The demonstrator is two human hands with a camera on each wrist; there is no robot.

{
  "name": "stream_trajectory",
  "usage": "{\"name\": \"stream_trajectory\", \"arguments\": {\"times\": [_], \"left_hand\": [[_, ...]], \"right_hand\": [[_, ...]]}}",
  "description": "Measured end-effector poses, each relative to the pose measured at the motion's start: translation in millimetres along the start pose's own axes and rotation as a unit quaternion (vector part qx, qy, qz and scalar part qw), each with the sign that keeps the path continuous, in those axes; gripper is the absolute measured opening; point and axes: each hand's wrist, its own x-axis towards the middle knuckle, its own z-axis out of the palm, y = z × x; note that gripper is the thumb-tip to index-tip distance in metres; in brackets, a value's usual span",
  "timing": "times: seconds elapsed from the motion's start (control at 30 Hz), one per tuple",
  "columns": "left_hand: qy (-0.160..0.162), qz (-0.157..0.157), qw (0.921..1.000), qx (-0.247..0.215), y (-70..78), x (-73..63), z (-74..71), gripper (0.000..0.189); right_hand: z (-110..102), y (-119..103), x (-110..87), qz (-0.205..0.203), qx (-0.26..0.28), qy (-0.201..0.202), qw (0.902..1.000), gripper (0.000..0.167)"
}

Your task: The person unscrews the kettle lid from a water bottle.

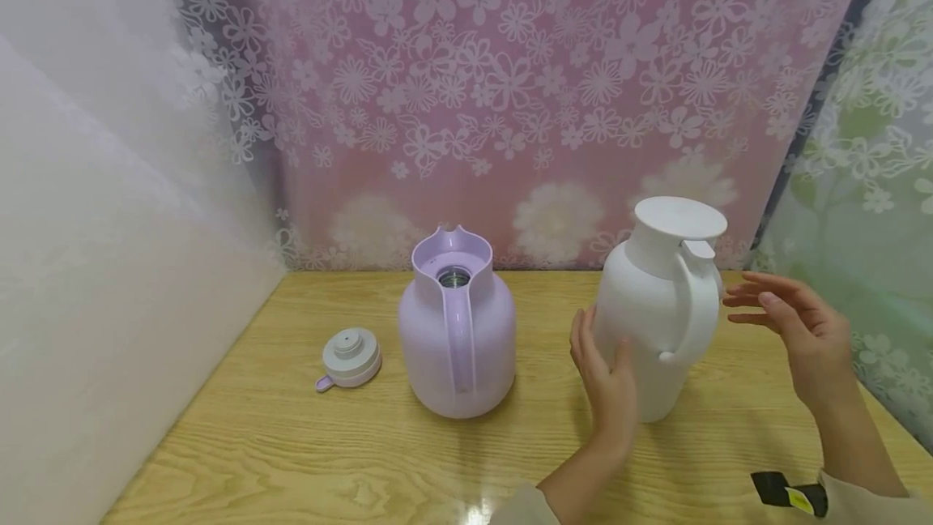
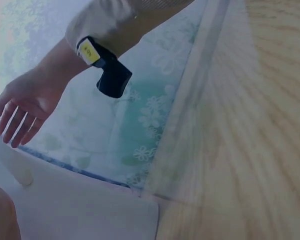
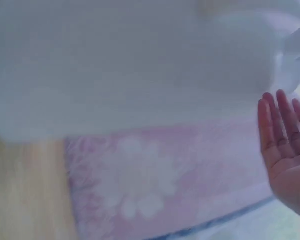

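Observation:
A tall white thermos jug (image 1: 637,306) stands on the wooden table at right, its round top cover on and its handle facing the near right. My left hand (image 1: 608,395) rests against the jug's left side, thumb on the near face; the left wrist view catches only a piece of that hand (image 2: 1,215) at its edge. My right hand (image 1: 820,347) is raised just right of the jug, fingers extended and holding nothing. In the right wrist view its fingertips come close to the white jug body (image 3: 135,70), with the open palm (image 3: 292,170) showing.
Left of the white jug stands a lilac thermos jug (image 1: 457,347) with its mouth uncovered. Farther left, a grey-white stopper (image 1: 351,357) with a lilac tab lies on the table (image 1: 291,452). A pink floral curtain (image 1: 474,104) hangs behind, with pale sheeting on both sides.

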Motion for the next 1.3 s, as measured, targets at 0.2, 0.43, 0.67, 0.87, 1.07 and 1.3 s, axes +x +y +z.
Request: {"name": "stream_trajectory", "arguments": {"times": [0.2,0.43,0.67,0.87,1.07,1.3], "left_hand": [[-0.04,0.052,0.997,0.041,16.0,21.8,-4.8,0.045],[-0.089,0.187,0.9729,0.103,49.0,59.3,1.2,0.05],[-0.203,0.341,0.8868,0.237,74.8,99.8,11.0,0.048],[-0.327,0.349,0.7751,0.413,91.5,123.0,21.4,0.051],[-0.414,0.317,0.6871,0.506,98.8,133.4,33.4,0.058],[-0.419,0.326,0.6862,0.497,92.6,137.5,34.8,0.061]], "right_hand": [[31.7,-22.1,1.1,0.077,-0.02,-0.034,0.9962,0.034],[48.3,-25.2,3.1,0.127,0.053,-0.124,0.9827,0.043],[50.5,-23.2,2.3,0.133,0.063,-0.125,0.9812,0.042],[53.1,-20.5,2.9,0.15,0.098,-0.142,0.9735,0.043],[54.0,-20.6,2.7,0.156,0.092,-0.153,0.9715,0.044],[53.4,-19.8,2.4,0.153,0.07,-0.167,0.9715,0.044]]}}
